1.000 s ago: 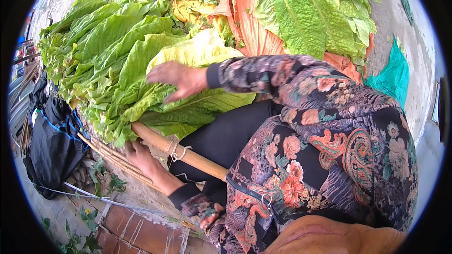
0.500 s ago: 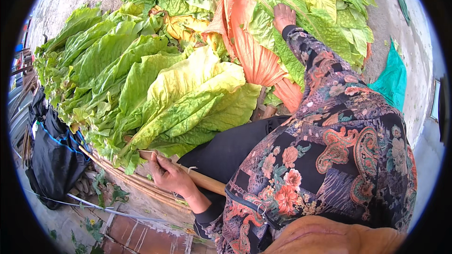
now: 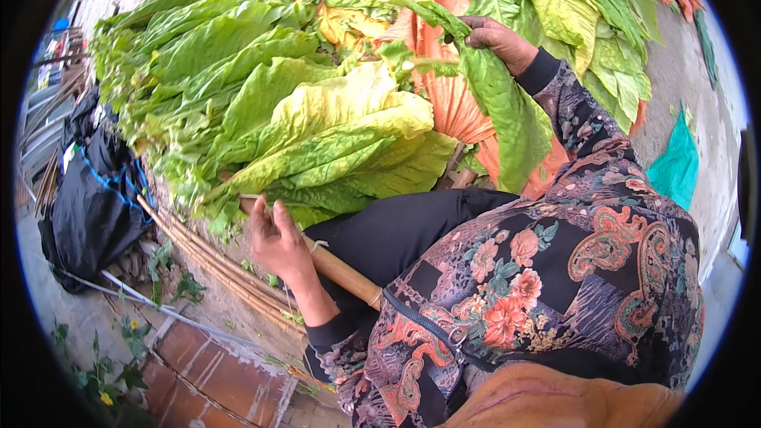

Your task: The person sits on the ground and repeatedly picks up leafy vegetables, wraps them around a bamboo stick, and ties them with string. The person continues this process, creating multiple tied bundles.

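1. The right hand (image 3: 498, 38) was clenched on the stem end of a long green leaf (image 3: 507, 115), lifted above the heap, its blade hanging down toward the lap.
2. The left hand (image 3: 277, 239) wrapped loosely around a brown wooden stick (image 3: 342, 271) lying across the lap; how firm the grip was, I could not tell.
3. Strung on that stick, a thick bundle of yellow-green leaves (image 3: 317, 139) fanned out to the left.
4. An orange woven sheet (image 3: 452, 99) lay under the loose leaf pile (image 3: 571, 8) beyond.
5. Thin bamboo canes (image 3: 210, 257) rested on the ground beside a black bag (image 3: 91, 206).
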Demonstrator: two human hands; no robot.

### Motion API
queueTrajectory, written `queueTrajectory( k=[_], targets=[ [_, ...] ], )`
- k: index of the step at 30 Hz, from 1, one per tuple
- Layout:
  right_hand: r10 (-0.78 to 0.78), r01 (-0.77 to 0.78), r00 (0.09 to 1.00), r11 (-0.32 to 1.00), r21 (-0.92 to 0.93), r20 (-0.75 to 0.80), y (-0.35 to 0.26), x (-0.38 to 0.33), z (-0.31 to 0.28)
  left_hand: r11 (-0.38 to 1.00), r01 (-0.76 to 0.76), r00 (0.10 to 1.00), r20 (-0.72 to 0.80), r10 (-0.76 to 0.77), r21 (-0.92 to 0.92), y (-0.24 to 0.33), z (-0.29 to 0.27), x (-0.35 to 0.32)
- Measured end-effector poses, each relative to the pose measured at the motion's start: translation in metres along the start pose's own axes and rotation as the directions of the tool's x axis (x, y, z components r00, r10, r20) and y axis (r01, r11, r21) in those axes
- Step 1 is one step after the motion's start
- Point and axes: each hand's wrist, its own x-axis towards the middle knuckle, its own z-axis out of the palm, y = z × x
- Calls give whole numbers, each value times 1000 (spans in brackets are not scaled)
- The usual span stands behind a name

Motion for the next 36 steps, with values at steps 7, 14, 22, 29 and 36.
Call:
queueTrajectory(
  k=[7, 14, 22, 29, 36],
  targets=[
    [-53, -177, 797, 932, 316, 602, -8, 44, 173, 735, 345, 865, 501, -9, -583, 19, 19, 22],
    [-382, 660, 710, 654, -370, 591, -9, 37, 221, 943, 123, 986, 143, -82, -310, -9, 6, 12],
    [-524, 785, 538, 26, -619, 660, 4, 31, 205, 634, 225, 957, 289, -3, -740, 9, 8, 23],
    [-537, 792, 463, -106, -601, 705, 8, 26, 209, 657, 245, 970, 176, -170, -713, -6, 13, 23],
    [-431, 719, 632, 16, -695, 644, 37, 48, 236, 629, 171, 985, 156, -79, -758, -2, 41, 31]
  ],
)
